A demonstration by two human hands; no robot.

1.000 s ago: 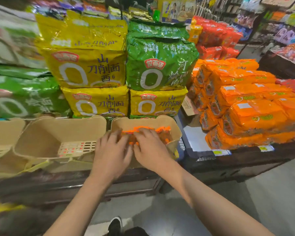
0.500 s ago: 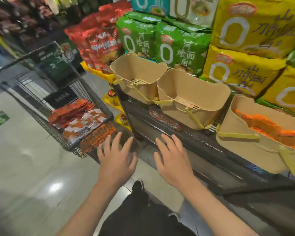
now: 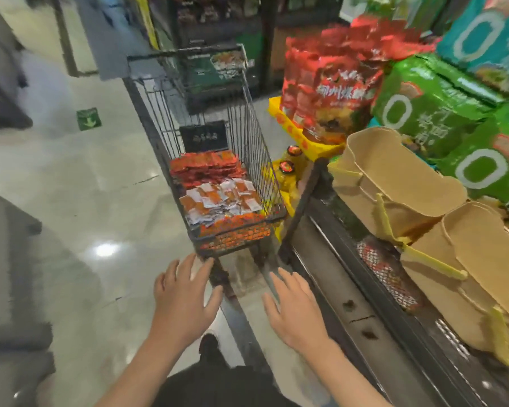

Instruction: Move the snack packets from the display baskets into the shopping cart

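The black wire shopping cart [image 3: 159, 133] stands ahead on the tiled floor. Inside it lie red, white-and-orange and orange snack packets [image 3: 221, 198]. My left hand [image 3: 182, 304] hovers just below the cart's near end, fingers spread, holding nothing. My right hand [image 3: 294, 309] is beside it, also spread and empty, over the edge of the dark display shelf [image 3: 350, 292]. Two tan display baskets [image 3: 394, 171] [image 3: 482, 259] with yellow handles sit on that shelf at the right; I see no packets in them.
Large green noodle bags [image 3: 423, 113] and red snack bags [image 3: 329, 86] are stacked behind the baskets. Yellow bottles [image 3: 288, 171] stand between cart and shelf. Shiny floor [image 3: 71, 201] lies at the left. My black shoe [image 3: 209, 345] shows below.
The view swung left from the basket of orange packets to the cart. Both hands left that basket empty and now hover near the cart's near end.
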